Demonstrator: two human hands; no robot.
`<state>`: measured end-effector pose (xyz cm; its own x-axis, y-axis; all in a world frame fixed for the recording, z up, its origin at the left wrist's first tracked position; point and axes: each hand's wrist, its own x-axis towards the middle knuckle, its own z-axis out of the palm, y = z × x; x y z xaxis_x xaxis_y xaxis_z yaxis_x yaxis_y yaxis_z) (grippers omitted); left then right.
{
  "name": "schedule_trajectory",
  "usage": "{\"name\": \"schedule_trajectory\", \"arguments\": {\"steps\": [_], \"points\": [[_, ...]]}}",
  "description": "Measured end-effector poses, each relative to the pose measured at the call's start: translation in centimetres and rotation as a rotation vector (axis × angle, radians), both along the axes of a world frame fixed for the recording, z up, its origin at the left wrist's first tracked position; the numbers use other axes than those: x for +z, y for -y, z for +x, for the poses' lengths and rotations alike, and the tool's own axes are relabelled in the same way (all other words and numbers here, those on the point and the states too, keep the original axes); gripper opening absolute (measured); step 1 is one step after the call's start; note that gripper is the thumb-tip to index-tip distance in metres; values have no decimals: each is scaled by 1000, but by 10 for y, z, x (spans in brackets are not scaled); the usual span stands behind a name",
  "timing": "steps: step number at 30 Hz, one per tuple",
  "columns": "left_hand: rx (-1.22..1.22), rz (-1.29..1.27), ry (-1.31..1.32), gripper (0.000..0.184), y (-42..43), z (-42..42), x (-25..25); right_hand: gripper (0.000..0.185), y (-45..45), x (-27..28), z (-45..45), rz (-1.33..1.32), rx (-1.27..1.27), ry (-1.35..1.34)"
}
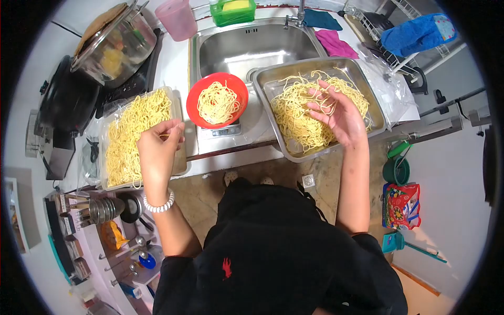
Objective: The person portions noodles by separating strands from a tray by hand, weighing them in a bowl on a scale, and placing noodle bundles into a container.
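A red bowl with a small heap of yellow noodles sits on a digital kitchen scale. To its right, my right hand is over a large metal tray. Its fingers are apart and curved, among strands of the noodle pile. My left hand is closed in a pinch at the right side of a plastic tray, which holds more noodles. Whatever is between those fingertips is too small to make out.
Behind the bowl is a steel sink with a faucet. A pink pitcher and a green container stand at the back. Pots, including a steel one, stand left; a dish rack is right.
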<state>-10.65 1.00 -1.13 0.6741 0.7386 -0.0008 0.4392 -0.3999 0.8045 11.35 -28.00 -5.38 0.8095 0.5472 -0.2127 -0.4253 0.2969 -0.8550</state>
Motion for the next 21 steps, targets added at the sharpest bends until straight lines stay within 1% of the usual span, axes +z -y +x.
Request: {"name": "schedule_trajectory", "arguments": {"steps": [1,4,7,10,13,16,19,20,21], "points": [[1,-2,-6,25,0,-1,-1,41,3,1,0,-11,-1,10],[-7,-19,12,26,1,-3,-1,37,14,12,-1,-344,-125,142],[-17,-14,16,26,1,-3,2,36,46,-6,26,-1060,-166,550],[-13,-18,16,27,1,-2,1,37,69,-18,32,-974,-313,665],[-51,70,-24,26,-4,5,-1,33,79,-17,31,-1032,-412,642],[-105,379,79,26,-9,24,-12,27,72,-37,33,-932,-607,727],[-91,512,36,30,-4,51,-14,27,58,-56,26,-1080,-744,991],[-88,498,-93,32,2,59,-14,30,56,-64,27,-1062,-703,970],[-84,482,-223,35,7,68,-13,30,54,-71,25,-1079,-728,1009]]}}
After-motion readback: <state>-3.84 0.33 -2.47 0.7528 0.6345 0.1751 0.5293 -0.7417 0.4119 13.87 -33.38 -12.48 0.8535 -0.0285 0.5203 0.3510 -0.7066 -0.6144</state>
